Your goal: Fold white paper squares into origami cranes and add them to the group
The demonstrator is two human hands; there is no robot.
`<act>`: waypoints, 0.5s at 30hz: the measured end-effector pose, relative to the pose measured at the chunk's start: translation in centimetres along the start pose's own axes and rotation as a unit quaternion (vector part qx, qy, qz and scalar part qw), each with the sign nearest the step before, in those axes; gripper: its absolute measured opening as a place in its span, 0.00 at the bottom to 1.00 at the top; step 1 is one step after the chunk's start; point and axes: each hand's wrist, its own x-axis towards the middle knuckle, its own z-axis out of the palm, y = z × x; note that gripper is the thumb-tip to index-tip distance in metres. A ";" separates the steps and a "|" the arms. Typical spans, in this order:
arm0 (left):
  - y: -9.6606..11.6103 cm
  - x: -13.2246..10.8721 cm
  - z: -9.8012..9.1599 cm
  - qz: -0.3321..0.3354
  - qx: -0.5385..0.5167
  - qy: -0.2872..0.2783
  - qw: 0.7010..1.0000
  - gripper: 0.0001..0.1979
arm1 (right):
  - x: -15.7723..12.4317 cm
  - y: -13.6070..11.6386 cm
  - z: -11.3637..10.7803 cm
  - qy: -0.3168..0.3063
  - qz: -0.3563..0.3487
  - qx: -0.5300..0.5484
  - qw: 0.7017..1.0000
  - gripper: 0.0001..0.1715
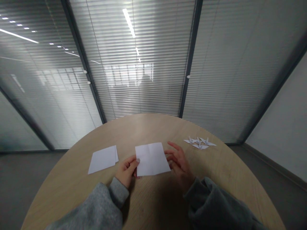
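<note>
A white square sheet of paper (152, 159) with a faint vertical crease down its middle is held up in front of me. My left hand (128, 169) pinches its left edge, thumb on top. At the sheet's right edge is my right hand (178, 163), its fingers apart and partly curled; the fingertips are beside or just behind the edge, and I cannot tell how firmly they touch it. To the left lies a small stack of white paper sheets (102, 160). Several folded white paper cranes (198, 142) sit together beyond my right hand.
The round wooden table (148, 127) bears everything, its curved far edge close to a glass partition with blinds (144, 95). Dark vertical frames (190, 60) divide the glass. A white wall (285, 127) stands at the right, with grey floor (19, 188) around the table.
</note>
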 end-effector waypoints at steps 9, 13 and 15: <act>0.4 -0.3 0.4 0.001 -0.007 -0.020 1.000 0.27 | -0.3 0.8 0.1 -0.092 -0.038 -0.052 0.994 0.16; 0.6 -0.7 0.8 0.004 0.012 -0.072 0.997 0.27 | -0.1 0.4 0.3 -0.068 0.024 -0.006 0.997 0.22; 0.8 -1.1 1.1 0.017 0.024 -0.108 0.994 0.27 | 0.1 0.3 0.3 -0.043 0.053 0.020 0.997 0.26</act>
